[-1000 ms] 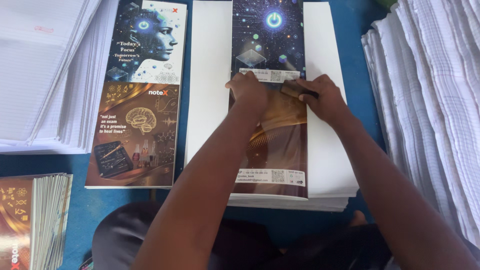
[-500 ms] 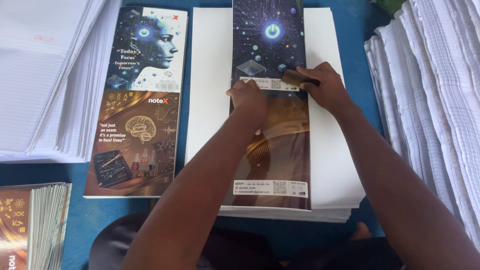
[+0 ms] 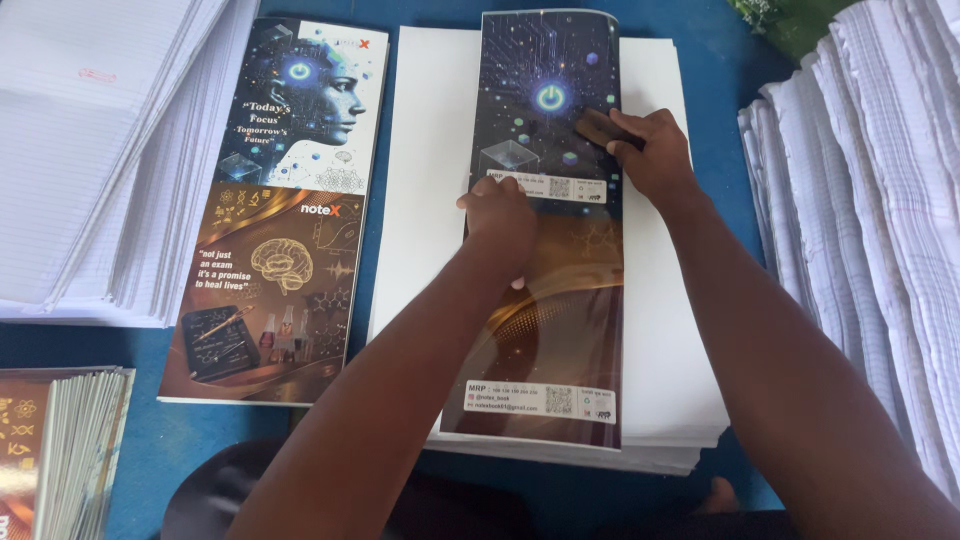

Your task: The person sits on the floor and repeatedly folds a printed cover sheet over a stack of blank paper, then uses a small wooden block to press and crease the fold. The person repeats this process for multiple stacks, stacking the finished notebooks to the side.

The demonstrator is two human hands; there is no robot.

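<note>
The right hand [image 3: 655, 155] had its grip closed around a small dark block [image 3: 598, 128], pressing it flat on the upper, blue half of a long printed cover sheet [image 3: 548, 330]. The left hand [image 3: 500, 215] held nothing; it lay palm down, fingers curled, on the middle of the same sheet, just beside its left edge. The sheet rested lengthwise on a stack of white paper [image 3: 420, 200], which sat on the blue table [image 3: 720, 50]. Left of the stack, near but apart, lay a second pile of covers [image 3: 280, 220] with a face and a brain drawing on top. Ruled white sheets [image 3: 90, 150] were heaped at the far left, more white bundles [image 3: 870, 200] crowded the right edge, and a fanned stack of folded covers [image 3: 70, 440] sat at the lower left. Both forearms crossed the lower sheet and hid part of it.
</note>
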